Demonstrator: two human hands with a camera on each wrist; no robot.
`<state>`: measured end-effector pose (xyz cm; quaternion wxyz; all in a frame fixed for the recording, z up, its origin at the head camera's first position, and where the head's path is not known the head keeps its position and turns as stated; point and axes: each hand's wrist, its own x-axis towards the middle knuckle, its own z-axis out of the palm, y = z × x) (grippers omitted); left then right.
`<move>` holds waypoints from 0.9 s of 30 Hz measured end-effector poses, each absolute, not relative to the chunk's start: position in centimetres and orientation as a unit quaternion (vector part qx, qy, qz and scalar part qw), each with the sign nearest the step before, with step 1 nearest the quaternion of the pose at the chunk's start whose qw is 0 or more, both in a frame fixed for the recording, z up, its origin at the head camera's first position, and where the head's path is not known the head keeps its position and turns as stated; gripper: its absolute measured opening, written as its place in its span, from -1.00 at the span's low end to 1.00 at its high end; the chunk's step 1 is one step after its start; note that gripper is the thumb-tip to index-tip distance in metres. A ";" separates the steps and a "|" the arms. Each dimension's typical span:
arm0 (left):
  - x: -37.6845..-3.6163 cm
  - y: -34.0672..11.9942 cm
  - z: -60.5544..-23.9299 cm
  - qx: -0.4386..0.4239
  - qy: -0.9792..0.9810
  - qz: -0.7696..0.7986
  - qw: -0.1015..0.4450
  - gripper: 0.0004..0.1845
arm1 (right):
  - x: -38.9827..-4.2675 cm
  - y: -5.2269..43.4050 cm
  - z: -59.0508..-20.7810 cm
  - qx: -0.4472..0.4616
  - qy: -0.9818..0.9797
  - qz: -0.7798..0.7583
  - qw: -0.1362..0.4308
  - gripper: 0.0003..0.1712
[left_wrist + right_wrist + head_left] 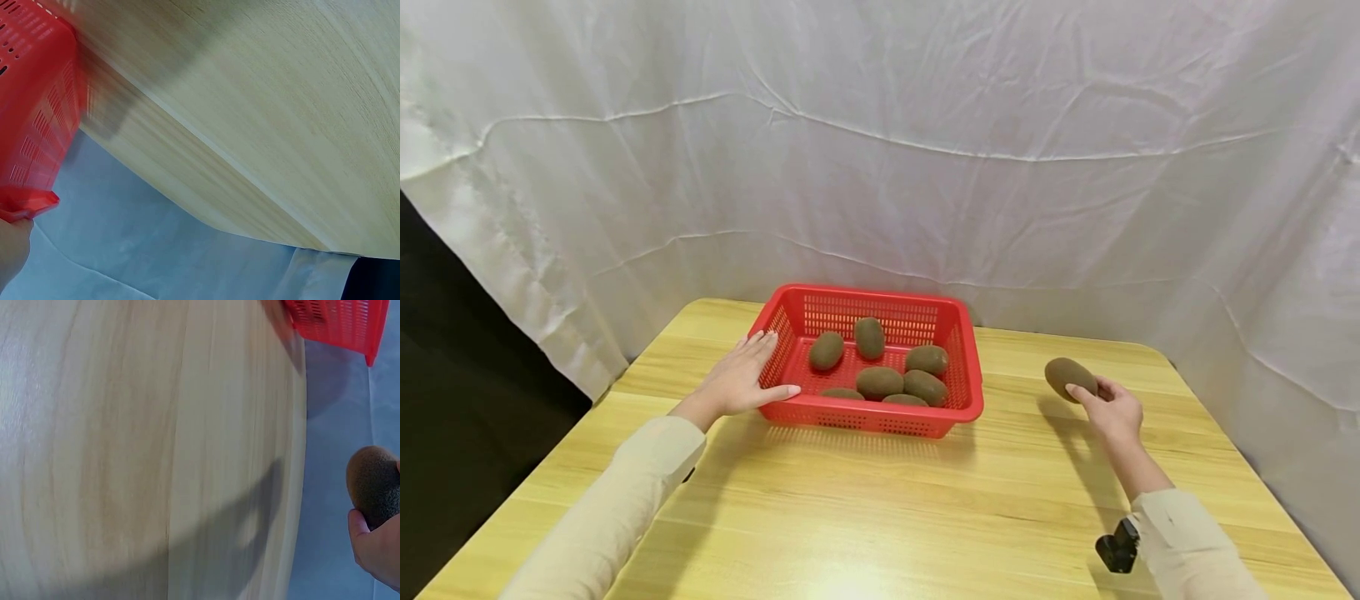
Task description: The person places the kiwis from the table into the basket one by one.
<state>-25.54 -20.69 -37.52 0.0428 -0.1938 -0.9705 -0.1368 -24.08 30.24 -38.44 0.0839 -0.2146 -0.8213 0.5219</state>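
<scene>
Brown fuzzy kiwifruits lie in a red plastic basket (880, 423), several of them, among them one kiwifruit (827, 351) on the left and another (869, 337) at the back. My left hand (743, 377) rests on the basket's left rim, fingers extended along it and thumb over the front corner. To the right of the basket, my right hand (1114, 410) grips a single kiwifruit (1067, 379) between thumb and fingers. In the right wrist view this kiwifruit (374, 484) hangs above the table, its shadow falling apart from it.
The basket stands toward the back of a light wooden table (850, 508). A pale curtain (925, 167) hangs behind the table and along its right side. Dark space (467, 400) lies past the left edge. A small black device (1117, 547) is on the right wrist.
</scene>
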 end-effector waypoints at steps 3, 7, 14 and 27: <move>-25.5 -20.7 -37.5 -0.193 -0.971 -0.137 0.042 0.04 | -24.0 30.1 -38.2 -0.210 -0.815 0.534 0.081 -0.21; -25.5 -20.7 -37.5 -0.192 -0.971 -0.137 0.040 0.04 | -23.9 29.8 -37.8 -0.205 -0.809 0.544 0.084 -0.20; -25.5 -20.8 -37.5 -0.193 -0.971 -0.134 0.041 0.04 | -23.9 29.1 -36.9 -0.192 -0.790 0.574 0.097 -0.21; -25.4 -20.7 -37.5 -0.190 -0.972 -0.135 0.040 0.04 | -23.7 28.0 -35.7 -0.163 -0.776 0.602 0.092 -0.24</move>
